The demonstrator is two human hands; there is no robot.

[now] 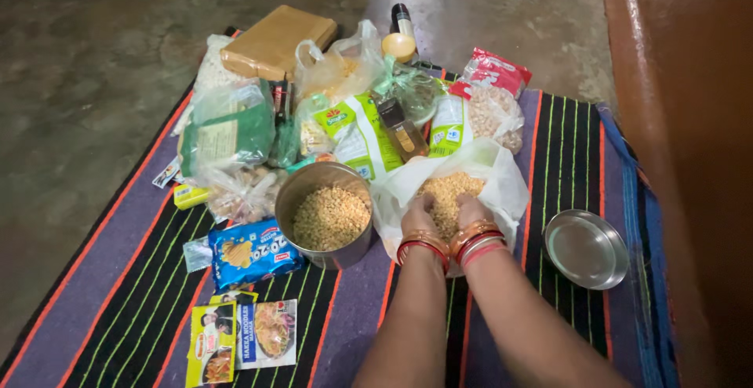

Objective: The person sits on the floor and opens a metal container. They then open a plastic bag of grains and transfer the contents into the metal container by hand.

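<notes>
Hands, left [418, 217] and right [473, 209], cupped in yellow split lentils [447, 192] inside white plastic bag [502, 172]; scoop compactly, tip over round steel tin [325, 215].

You are working in dim indoor light with a warm cast. The brightest patch is a pale sheen on the concrete floor [471, 11] at the top, so light reaches you from ahead. The steel lid [586, 248] shows a soft glare. Your forearms are darker near the bottom edge. The wall [690, 121] at right is blurred, and fine detail looks soft and slightly grainy.
</notes>
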